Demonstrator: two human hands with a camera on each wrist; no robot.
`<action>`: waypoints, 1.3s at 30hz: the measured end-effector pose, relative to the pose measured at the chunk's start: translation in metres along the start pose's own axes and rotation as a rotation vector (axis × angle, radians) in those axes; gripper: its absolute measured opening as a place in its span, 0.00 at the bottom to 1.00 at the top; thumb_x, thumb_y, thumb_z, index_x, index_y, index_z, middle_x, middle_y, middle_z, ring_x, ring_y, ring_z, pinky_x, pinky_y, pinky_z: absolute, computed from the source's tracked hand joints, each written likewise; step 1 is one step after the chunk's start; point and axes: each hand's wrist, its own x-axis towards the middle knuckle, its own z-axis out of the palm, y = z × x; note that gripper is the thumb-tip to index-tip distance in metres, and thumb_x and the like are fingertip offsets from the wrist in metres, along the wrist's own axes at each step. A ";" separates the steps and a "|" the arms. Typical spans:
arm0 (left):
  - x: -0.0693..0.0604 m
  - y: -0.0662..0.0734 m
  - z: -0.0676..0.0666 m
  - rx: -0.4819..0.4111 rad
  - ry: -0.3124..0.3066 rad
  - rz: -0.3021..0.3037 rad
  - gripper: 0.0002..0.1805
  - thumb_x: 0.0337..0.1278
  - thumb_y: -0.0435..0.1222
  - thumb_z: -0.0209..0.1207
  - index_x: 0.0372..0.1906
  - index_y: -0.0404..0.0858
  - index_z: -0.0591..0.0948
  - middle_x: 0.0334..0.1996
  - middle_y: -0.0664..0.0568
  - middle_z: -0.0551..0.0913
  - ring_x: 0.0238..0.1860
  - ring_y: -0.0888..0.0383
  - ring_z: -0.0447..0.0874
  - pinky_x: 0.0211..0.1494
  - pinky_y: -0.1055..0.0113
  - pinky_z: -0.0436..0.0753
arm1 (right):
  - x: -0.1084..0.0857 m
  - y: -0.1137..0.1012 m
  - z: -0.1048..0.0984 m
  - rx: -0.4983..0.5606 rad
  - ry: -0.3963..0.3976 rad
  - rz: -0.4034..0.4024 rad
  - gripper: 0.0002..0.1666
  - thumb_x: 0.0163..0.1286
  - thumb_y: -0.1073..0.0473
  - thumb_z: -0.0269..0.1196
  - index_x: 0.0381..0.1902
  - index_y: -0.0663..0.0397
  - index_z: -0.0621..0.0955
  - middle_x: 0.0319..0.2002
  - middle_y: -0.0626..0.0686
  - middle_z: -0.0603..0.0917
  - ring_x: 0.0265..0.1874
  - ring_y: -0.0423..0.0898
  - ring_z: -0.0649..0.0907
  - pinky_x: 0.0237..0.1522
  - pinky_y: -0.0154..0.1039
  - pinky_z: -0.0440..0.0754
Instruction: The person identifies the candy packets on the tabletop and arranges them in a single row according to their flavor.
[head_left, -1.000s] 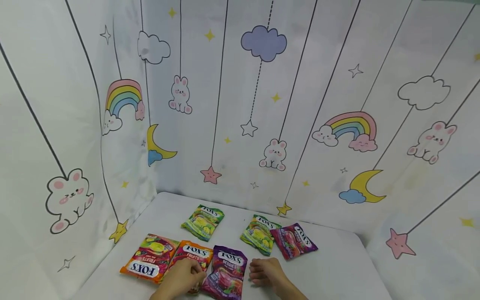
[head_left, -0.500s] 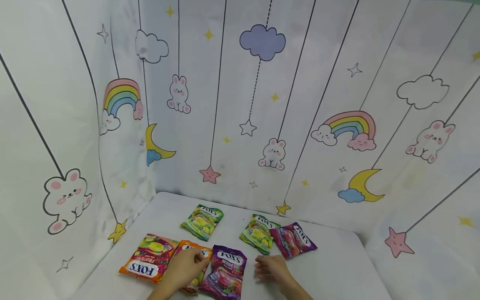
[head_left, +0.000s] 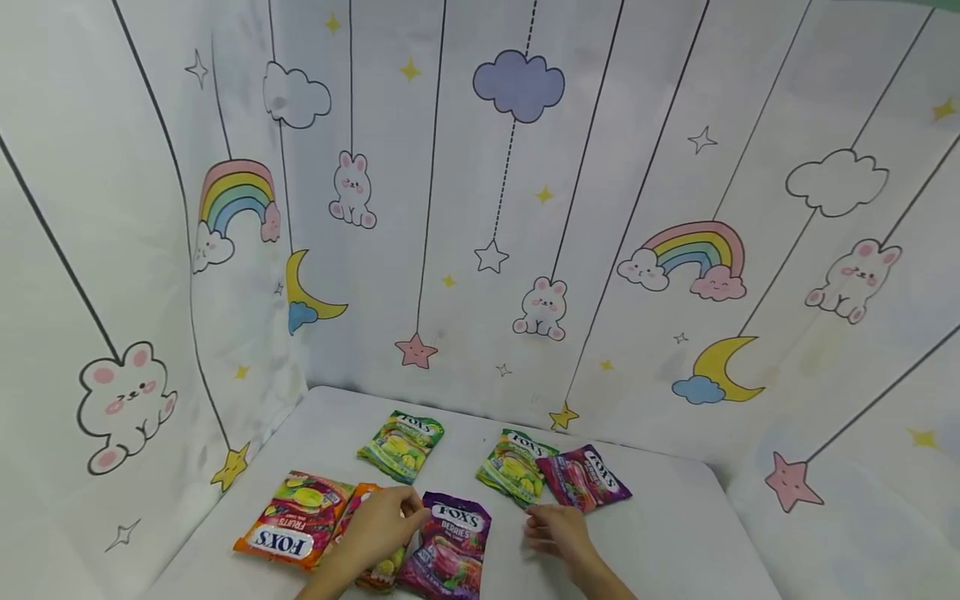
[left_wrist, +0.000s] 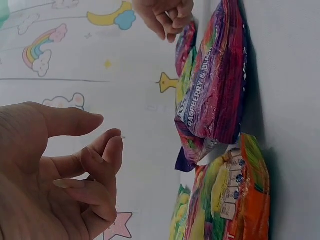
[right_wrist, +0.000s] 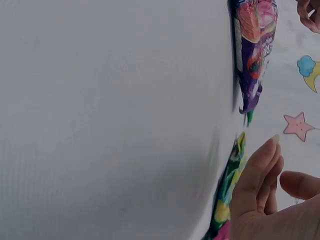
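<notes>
Over the middle orange fruits candy bag (head_left: 386, 572) hovers my left hand (head_left: 378, 527), partly covering it. Its thumb and fingertips are bent toward each other with a gap and nothing between them, as the left wrist view shows. Just right of it lies a purple berries candy bag (head_left: 453, 546). My right hand (head_left: 558, 535) hangs loosely curled and holds nothing, just in front of a green candy bag (head_left: 513, 467) and a second purple bag (head_left: 585, 477). In the right wrist view that hand (right_wrist: 265, 195) is beside a green bag (right_wrist: 227, 190).
Another orange fruits bag (head_left: 300, 512) lies upside down at the left, next to the middle one. A second green bag (head_left: 402, 446) sits at the back left. The white table (head_left: 667, 533) meets a white cloth wall (head_left: 450, 308) printed with cartoons behind.
My left hand has moved up and right from the lower part of the orange bag toward the purple one. My right hand has shifted right and slightly forward. The bags stay put.
</notes>
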 end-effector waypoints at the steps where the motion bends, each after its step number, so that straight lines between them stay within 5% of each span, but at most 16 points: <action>1: 0.002 0.001 0.001 0.002 -0.002 0.004 0.11 0.67 0.50 0.66 0.35 0.49 0.84 0.28 0.63 0.80 0.26 0.63 0.74 0.30 0.66 0.74 | 0.000 0.000 -0.002 -0.001 0.007 -0.007 0.20 0.74 0.56 0.64 0.52 0.69 0.84 0.35 0.53 0.88 0.33 0.44 0.89 0.41 0.42 0.89; 8: 0.012 0.009 0.007 -0.022 -0.007 0.070 0.10 0.68 0.49 0.65 0.36 0.49 0.85 0.28 0.63 0.81 0.26 0.63 0.75 0.30 0.65 0.75 | -0.004 -0.005 -0.012 0.004 0.045 -0.089 0.22 0.74 0.56 0.65 0.53 0.72 0.83 0.34 0.54 0.88 0.33 0.45 0.89 0.40 0.44 0.89; 20: 0.030 0.026 0.022 -0.027 -0.015 0.135 0.07 0.67 0.46 0.66 0.36 0.49 0.86 0.27 0.64 0.80 0.26 0.65 0.75 0.31 0.66 0.75 | -0.003 -0.011 -0.037 -0.023 0.137 -0.077 0.20 0.75 0.55 0.64 0.51 0.68 0.85 0.37 0.56 0.87 0.33 0.46 0.89 0.41 0.44 0.89; 29: 0.055 0.043 0.040 -0.001 -0.001 0.219 0.05 0.68 0.44 0.65 0.36 0.49 0.86 0.28 0.64 0.81 0.25 0.65 0.73 0.30 0.65 0.74 | -0.005 -0.008 -0.062 0.008 0.225 -0.107 0.18 0.75 0.56 0.65 0.50 0.68 0.85 0.38 0.60 0.88 0.32 0.46 0.89 0.39 0.43 0.89; 39: 0.072 0.053 0.063 -0.017 0.029 0.260 0.04 0.66 0.38 0.65 0.34 0.48 0.86 0.25 0.63 0.81 0.20 0.66 0.73 0.23 0.67 0.73 | -0.004 0.003 -0.069 0.048 0.252 -0.165 0.22 0.74 0.58 0.64 0.55 0.74 0.81 0.41 0.65 0.88 0.31 0.46 0.89 0.37 0.41 0.89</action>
